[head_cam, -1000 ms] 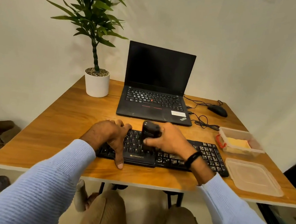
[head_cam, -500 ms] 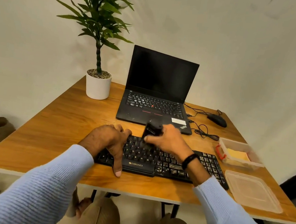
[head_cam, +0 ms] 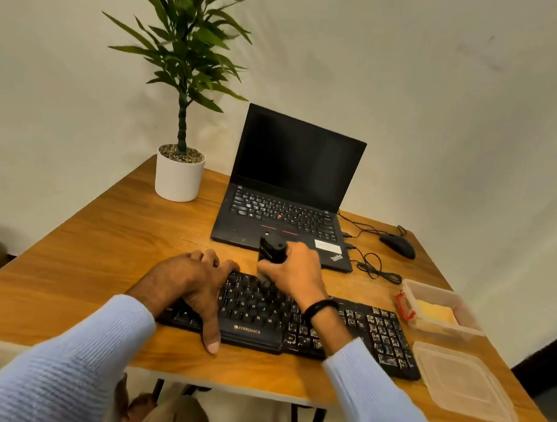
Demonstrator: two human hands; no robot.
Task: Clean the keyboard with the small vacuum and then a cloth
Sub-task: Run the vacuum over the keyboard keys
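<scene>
While the left hand clamps the keyboard near the front edge of the table, thumb over its near rim, the right hand grips the small vacuum upright at the keyboard's far edge

Table: wooden, bare at left.
Back: potted plant, open laptop, mouse (corded).
Front: keyboard.
Right: plastic box, a lid flat just beside it.

A wooden table on black legs stands close against plain off-white walls; grey floor shows at the near right.
</scene>
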